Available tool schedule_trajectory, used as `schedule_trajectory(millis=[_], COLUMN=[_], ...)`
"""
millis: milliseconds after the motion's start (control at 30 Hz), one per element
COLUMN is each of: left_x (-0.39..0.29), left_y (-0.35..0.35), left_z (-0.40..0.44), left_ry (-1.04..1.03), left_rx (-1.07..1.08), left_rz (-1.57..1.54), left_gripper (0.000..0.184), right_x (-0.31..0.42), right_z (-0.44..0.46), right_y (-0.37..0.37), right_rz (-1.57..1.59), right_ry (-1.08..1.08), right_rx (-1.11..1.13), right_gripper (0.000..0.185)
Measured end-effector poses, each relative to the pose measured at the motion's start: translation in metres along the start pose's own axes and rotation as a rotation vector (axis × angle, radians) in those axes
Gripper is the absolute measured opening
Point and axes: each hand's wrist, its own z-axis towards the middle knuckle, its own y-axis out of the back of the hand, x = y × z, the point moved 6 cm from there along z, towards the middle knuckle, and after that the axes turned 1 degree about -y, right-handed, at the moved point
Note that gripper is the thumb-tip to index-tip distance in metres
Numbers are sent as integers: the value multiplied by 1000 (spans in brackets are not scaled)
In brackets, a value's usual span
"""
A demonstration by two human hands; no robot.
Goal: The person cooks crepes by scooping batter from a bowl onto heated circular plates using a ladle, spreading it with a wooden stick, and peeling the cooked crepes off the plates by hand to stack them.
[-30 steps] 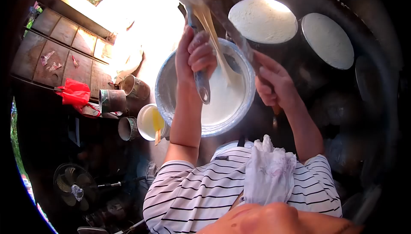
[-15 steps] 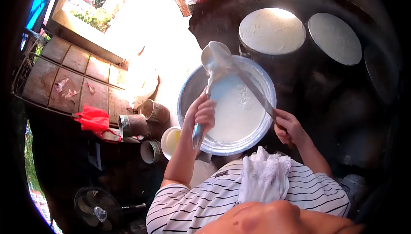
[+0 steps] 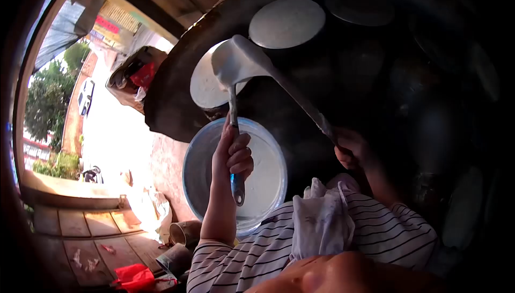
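Note:
My left hand is wrapped round the handle of a ladle coated in white batter. My right hand grips a long flat spatula, whose far end meets or crosses the ladle's bowl; batter hides whether they touch. Both tools' far ends are over a large dark griddle. A round white batter disc lies partly behind the ladle. Below my left hand stands a wide tub of white batter.
Another white disc lies farther back on the griddle, with dimmer ones to the right. Metal cans and a red plastic bag are at lower left. A bag stands beyond the griddle's left edge.
The view has swung right, so the tub appears lower and further left. The ladle and spatula have moved from over the tub to over the griddle, still held.

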Motion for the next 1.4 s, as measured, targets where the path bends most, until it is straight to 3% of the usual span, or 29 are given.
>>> schedule_trajectory(millis=[67,133,167,200,233,267,300,333,367,400,467,533,567,633,700,800,900,933,967,1033,1100,1167,1200,1300,1367,1400], left_x=[39,103,146,197,248,290,331,365,398,430,481,522,557,621,673,739,782,793,806,829,846,860,863,886,902,901], left_y=[-35,-67,-84,-95,-102,-128,-150,-152,-154,-140,-133,-119,-128,-123,-84,-24,12,26,32,37,35,38,39,55,52,49], left_z=[57,120,149,177,203,218,225,235,251,266,283,285,291,304,314,331,346,356,365,382,403,424,434,467,498,514], left_ry=[121,283,368,536,815,846,871,931,1002,1065,1125,1357,1561,1706,1777,1779,1557,1620,1611,1604,1590,1571,1514,1263,1165,1130], left_rx=[236,359,377,295,324,187,41,86,155,311,342,227,171,-151,-174,-192,55,161,243,412,505,645,696,949,1047,1075], left_rz=[224,247,195,18,-115,-322,-519,-536,-554,-343,-133,-121,-270,-454,-207,134,608,666,713,809,1040,1152,1227,1427,1505,1547], left_gripper=[43,44,45,32,24,24,25,24,23,26,34,37,37,35,33,22,11,11,14,22,39,47,56,57,57,57], right_x=[64,135,154,173,179,168,142,106,96,41,23,1,2,18,14,23,23,21,48,70,87,105,117,151,146,126], right_z=[-36,-82,-96,-115,-126,-129,-141,-157,-196,-211,-283,-348,-375,-420,-440,-433,-417,-411,-416,-424,-437,-441,-435,-448,-458,-458], right_y=[31,44,64,77,105,128,150,170,151,212,195,227,228,263,300,341,353,356,336,354,334,333,342,392,378,379], right_rz=[-83,-266,-189,-344,-455,-414,-646,-872,-1106,-1054,-1208,-304,180,349,336,419,386,167,-63,-204,-315,-375,-385,-501,-553,-442], right_ry=[356,591,709,745,738,796,975,1159,870,902,691,820,939,1102,1220,1232,1137,1113,903,886,608,392,334,28,-18,60], right_rx=[-22,-349,-431,-621,-794,-874,-1197,-1370,-1562,-1663,-1659,-1706,-1683,-1835,-1977,-2062,-2199,-2385,-2574,-2677,-2872,-2861,-2830,-2866,-2959,-2945], right_gripper=[40,42,41,51,46,40,37,39,42,42,40,38,37,36,38,41,41,43,44,42,42,33,30,27,27,29])
